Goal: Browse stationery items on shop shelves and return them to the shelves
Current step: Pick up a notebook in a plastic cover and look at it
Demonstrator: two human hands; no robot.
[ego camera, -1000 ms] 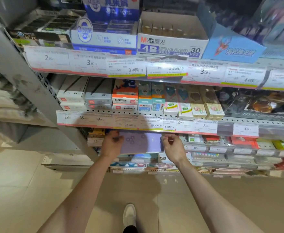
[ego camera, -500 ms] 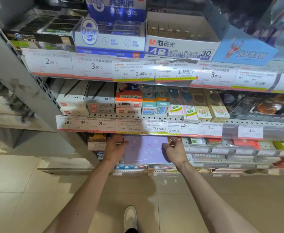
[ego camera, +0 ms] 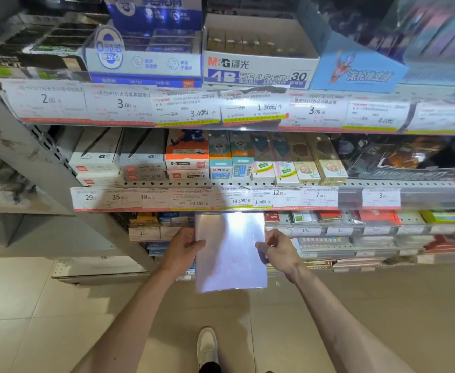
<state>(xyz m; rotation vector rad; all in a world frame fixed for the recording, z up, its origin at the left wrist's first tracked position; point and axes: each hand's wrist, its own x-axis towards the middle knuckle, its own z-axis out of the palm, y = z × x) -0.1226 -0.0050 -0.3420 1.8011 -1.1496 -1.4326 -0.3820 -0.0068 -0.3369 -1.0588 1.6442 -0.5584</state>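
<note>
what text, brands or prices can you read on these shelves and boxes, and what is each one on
"M&G", "4B ERASER", "30": white eraser box, top shelf.
"2.00", "3.00", "3.40", "1.36", "3.00", "4.0": top shelf price strip.
"29", "35", "39", "23.80", "19.50", "1.70", "12.90", "7.50", "3.50": middle shelf price strip.
"11", "10": lower shelf tags.
"M&G": teal pencil box.
Fine print on tags, blue box lettering and the glossy packet in both hands: unreadable.

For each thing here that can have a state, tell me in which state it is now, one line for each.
Purple packet: held in the air in front of the shelves, glare hides its print.
Left hand: grips the packet's left edge.
Right hand: pinches the packet's right edge.
4B eraser box: open at the top, on the upper shelf.
Pencil boxes: closed, standing in a row on the middle shelf.
</note>
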